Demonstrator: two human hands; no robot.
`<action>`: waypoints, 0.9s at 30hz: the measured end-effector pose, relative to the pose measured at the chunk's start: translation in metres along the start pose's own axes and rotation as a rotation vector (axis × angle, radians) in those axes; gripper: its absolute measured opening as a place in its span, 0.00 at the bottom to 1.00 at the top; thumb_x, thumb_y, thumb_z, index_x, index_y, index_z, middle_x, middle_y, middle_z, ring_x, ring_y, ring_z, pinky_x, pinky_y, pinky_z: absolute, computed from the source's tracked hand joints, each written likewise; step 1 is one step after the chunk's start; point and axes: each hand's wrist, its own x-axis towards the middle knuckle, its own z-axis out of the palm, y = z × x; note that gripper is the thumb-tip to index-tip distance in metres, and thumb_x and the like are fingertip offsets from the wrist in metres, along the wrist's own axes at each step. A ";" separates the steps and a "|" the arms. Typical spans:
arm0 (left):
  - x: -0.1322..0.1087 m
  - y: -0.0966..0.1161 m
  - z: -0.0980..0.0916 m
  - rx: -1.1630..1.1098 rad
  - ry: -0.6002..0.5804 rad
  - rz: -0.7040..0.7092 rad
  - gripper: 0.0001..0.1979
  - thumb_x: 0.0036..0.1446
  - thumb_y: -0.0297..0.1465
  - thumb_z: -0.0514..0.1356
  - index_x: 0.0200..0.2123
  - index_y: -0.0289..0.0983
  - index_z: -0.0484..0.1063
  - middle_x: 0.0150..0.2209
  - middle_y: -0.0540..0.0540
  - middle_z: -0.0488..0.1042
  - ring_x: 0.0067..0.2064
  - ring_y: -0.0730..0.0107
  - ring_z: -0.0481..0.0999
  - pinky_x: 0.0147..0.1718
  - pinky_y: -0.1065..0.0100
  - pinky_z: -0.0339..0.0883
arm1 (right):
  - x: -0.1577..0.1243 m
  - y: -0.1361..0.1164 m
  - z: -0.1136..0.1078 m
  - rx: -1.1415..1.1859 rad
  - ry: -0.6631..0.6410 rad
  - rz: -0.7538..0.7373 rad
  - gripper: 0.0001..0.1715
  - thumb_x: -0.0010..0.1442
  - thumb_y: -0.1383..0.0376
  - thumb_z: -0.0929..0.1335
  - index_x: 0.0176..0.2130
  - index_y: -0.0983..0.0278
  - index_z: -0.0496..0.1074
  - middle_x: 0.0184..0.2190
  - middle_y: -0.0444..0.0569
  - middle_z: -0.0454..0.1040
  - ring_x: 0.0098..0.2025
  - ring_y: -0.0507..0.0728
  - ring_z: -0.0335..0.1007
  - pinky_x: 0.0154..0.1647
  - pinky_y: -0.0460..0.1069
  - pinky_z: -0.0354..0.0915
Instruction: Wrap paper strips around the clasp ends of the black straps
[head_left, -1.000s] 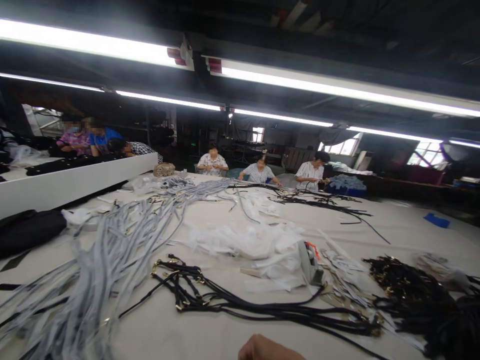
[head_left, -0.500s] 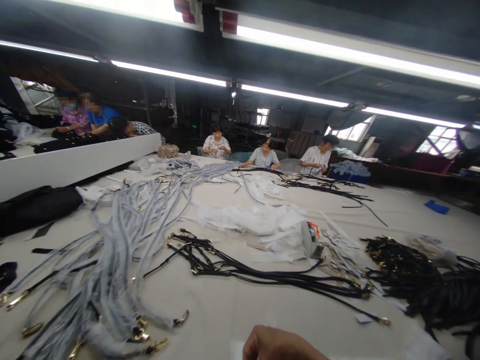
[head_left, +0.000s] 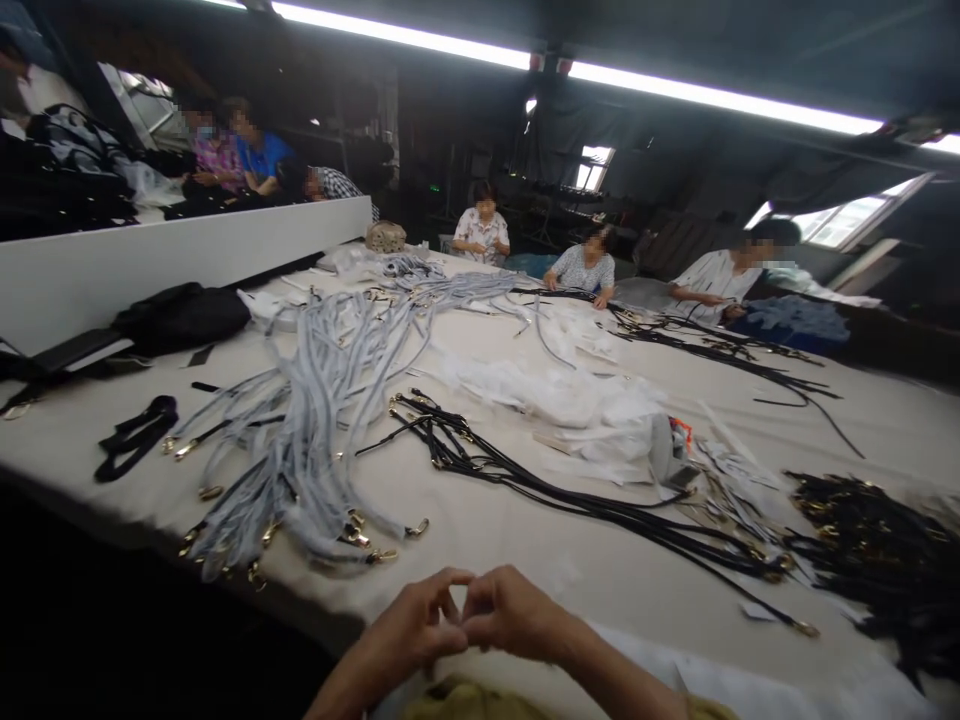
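Close to my body, at the table's front edge, my left hand (head_left: 417, 622) and my right hand (head_left: 511, 612) meet fingertip to fingertip. Both are closed in a pinch; anything between the fingers is too small or hidden to name. Beyond them lies a bundle of black straps (head_left: 559, 492) with gold clasps, stretched across the table. To the left is a heap of straps in clear wrapping (head_left: 311, 400), their gold clasps hanging toward the near edge. White sheets (head_left: 570, 395) of thin wrapping are piled past the black straps.
A dark pile of straps (head_left: 877, 540) with gold hardware lies at right. A coiled black strap (head_left: 139, 435) and a black bag (head_left: 184, 318) are at left, beside a white partition (head_left: 187, 245). Several co-workers sit around the far side, one person (head_left: 585, 268) handling black straps.
The view has tilted down and swung left, so the scene sits higher and further right. My left hand has come into view and now touches my right hand.
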 end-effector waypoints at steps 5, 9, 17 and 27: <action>0.011 -0.021 0.008 0.044 0.042 -0.064 0.07 0.44 0.27 0.56 0.28 0.34 0.72 0.22 0.54 0.67 0.26 0.74 0.63 0.25 0.73 0.54 | -0.006 0.013 -0.015 0.099 0.068 0.063 0.10 0.42 0.68 0.66 0.27 0.67 0.76 0.18 0.41 0.71 0.18 0.47 0.60 0.20 0.42 0.57; 0.006 -0.024 -0.002 0.132 0.052 -0.038 0.07 0.43 0.27 0.58 0.29 0.36 0.72 0.28 0.52 0.72 0.32 0.70 0.67 0.30 0.72 0.55 | 0.007 0.016 -0.002 0.180 0.161 0.090 0.05 0.41 0.67 0.67 0.23 0.66 0.72 0.16 0.40 0.70 0.17 0.47 0.60 0.19 0.42 0.57; 0.032 -0.044 0.000 -0.210 0.158 -0.053 0.07 0.41 0.29 0.59 0.25 0.38 0.61 0.22 0.56 0.60 0.27 0.74 0.57 0.27 0.71 0.51 | 0.057 0.001 0.008 0.059 0.030 0.091 0.13 0.44 0.60 0.71 0.21 0.64 0.66 0.13 0.39 0.66 0.16 0.47 0.59 0.16 0.41 0.54; -0.011 -0.092 -0.051 -0.157 0.391 -0.164 0.12 0.44 0.41 0.59 0.23 0.39 0.63 0.23 0.52 0.58 0.30 0.68 0.58 0.33 0.67 0.55 | 0.225 -0.090 -0.038 -0.644 0.135 -0.262 0.16 0.66 0.61 0.61 0.44 0.63 0.76 0.44 0.52 0.78 0.49 0.56 0.72 0.52 0.50 0.63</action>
